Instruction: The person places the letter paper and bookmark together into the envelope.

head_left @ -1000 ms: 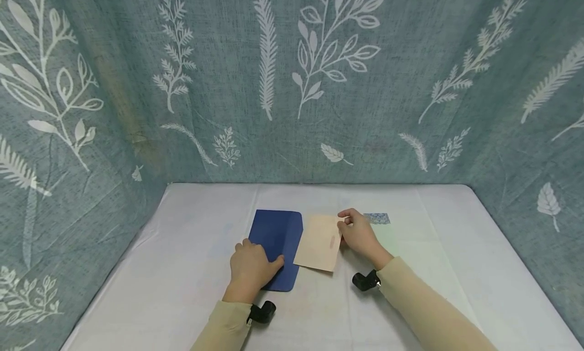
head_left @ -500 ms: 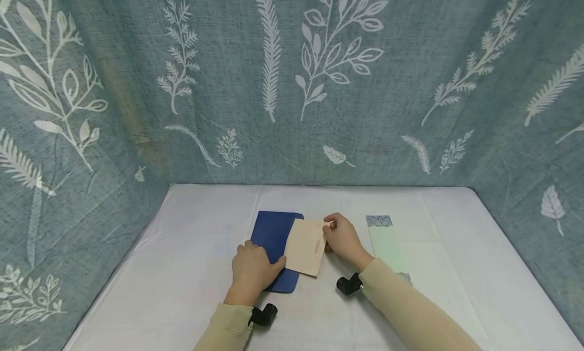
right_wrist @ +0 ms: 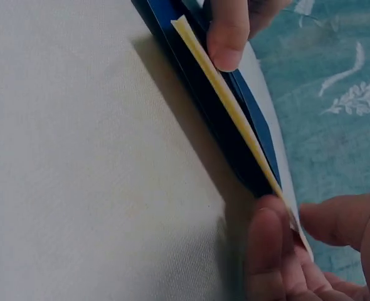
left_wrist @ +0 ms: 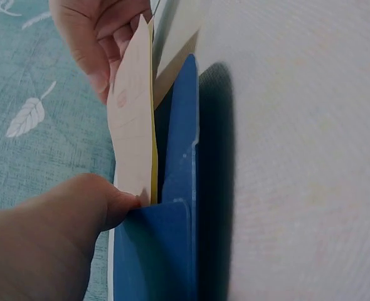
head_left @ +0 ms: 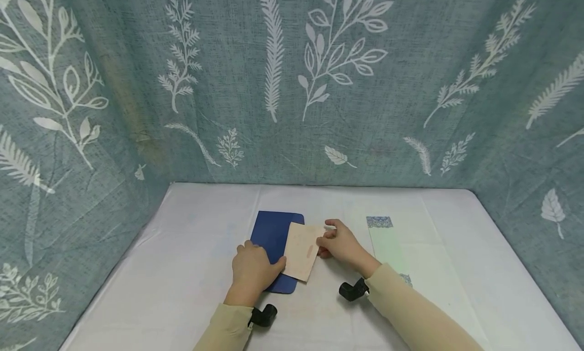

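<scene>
A dark blue envelope [head_left: 275, 232] lies near the middle of the table. My left hand [head_left: 255, 270] holds it from the left, thumb at the mouth edge on the right side. Between the thumb and fingers of my right hand [head_left: 339, 247] is the right edge of a beige folded card [head_left: 298, 252]. The card's left part overlaps the envelope, reaching the left thumb. In the left wrist view, the envelope's flap [left_wrist: 184, 119] stands behind the card, whose yellow inner side shows along its edge. In the right wrist view, the card's yellow edge [right_wrist: 235, 116] runs in front of the blue.
A pale green paper strip [head_left: 385, 247] with blue patterned ends lies to the right, its lower part partly behind the right sleeve. White cloth [head_left: 196, 224] covers the table, and a green leaf-print curtain [head_left: 283, 158] hangs round its back and sides.
My right hand has brought the beige card left and slightly nearer, from beside the envelope to overlapping it. The green strip shows more now. My left hand stays on the envelope.
</scene>
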Tool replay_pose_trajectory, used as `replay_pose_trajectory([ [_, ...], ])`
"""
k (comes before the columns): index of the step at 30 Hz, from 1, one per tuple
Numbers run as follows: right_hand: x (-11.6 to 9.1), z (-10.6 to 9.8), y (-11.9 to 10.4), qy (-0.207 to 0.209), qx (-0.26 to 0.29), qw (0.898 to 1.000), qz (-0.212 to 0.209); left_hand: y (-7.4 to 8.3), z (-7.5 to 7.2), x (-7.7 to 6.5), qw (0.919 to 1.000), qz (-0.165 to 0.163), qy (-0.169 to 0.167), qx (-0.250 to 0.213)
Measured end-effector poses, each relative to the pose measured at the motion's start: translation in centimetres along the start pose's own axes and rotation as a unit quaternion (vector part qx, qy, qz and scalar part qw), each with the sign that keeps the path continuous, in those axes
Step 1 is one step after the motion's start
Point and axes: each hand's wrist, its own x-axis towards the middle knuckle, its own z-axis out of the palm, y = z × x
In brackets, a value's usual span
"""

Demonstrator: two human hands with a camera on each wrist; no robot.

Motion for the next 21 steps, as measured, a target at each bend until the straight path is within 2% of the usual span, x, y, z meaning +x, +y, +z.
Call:
replay_pose_trajectory([
  [9,0.4,1.2,-0.8,-0.010,-0.041,0.998,-0.037,0.1,0.0,-0.5,0.9999,0.000,0.000,-0.010],
  [13,0.9,1.7,-0.8,-0.016,-0.065,0.996,-0.050,0.2,0.2,-0.9,0.9998,-0.006,0.016,-0.011],
  [21,1.3,2.0,-0.6,-0.009,-0.082,0.996,-0.038,0.8,0.7,-1.5,0.9994,0.002,0.033,-0.006],
])
